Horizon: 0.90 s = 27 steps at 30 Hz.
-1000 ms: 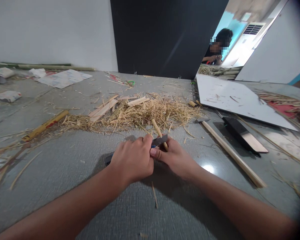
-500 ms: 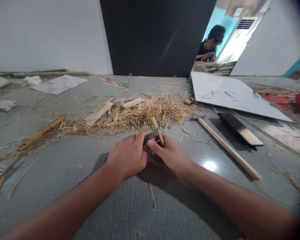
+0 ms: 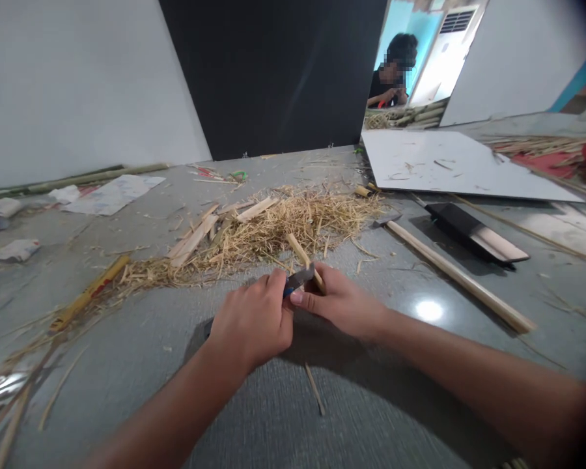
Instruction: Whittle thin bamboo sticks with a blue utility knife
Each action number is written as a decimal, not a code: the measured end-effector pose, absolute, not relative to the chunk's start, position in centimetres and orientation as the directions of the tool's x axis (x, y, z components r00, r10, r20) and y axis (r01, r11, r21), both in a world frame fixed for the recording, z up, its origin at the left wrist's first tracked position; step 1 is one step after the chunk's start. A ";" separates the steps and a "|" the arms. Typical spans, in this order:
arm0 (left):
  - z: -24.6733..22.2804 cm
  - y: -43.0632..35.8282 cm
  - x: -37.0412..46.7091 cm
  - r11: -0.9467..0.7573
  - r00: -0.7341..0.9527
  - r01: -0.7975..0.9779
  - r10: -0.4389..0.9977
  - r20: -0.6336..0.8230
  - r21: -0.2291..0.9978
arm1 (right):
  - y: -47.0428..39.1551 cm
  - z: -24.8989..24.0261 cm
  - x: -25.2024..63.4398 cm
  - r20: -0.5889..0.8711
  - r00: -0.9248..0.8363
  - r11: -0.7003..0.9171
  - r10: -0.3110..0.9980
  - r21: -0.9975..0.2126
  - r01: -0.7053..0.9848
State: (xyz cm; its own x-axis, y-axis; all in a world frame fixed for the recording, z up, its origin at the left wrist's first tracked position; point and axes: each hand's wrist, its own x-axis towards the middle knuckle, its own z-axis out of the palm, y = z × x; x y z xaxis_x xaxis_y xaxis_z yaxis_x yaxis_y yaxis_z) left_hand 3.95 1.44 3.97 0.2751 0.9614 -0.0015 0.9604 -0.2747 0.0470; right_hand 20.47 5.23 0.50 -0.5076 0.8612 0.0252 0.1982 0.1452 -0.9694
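Left hand (image 3: 256, 316), right hand (image 3: 344, 303) and both tapering forearms (image 3: 449, 352) are bare.

Single head-worn view, set on the near side of the shavings heap (image 3: 297, 225), facing forward and tipped down over the floor (image 3: 137, 352). The left hand (image 3: 254, 319) and right hand (image 3: 349, 303) sit close to the lens, nearer than the heap. Sightline continues beyond the heap to the black panel (image 3: 283, 71) standing behind it. Field wide, taking in floor left and right of the heap; frame darkens at the edge well right of it.
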 end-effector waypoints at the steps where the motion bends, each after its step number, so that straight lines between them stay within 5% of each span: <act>1: 4.0 1.5 4.0 -0.264 0.264 0.963 0.964 -0.005 0.045 | 5.2 0.5 20.4 0.018 -0.501 0.158 0.865 -0.958 0.238; 12: 3.5 1.4 4.9 -0.100 0.098 0.991 0.995 0.029 0.084 | 4.6 1.1 19.7 -0.031 -0.276 0.134 0.961 -0.819 0.558; 20: 3.5 2.2 3.0 -0.360 0.362 0.929 0.932 -0.004 0.085 | 4.8 0.5 20.1 0.045 -0.458 0.219 0.888 -0.916 0.335; 27: 3.7 2.1 3.1 -0.357 0.357 0.934 0.934 -0.008 0.031 | 4.6 1.0 20.3 -0.025 -0.421 0.175 0.907 -0.885 0.431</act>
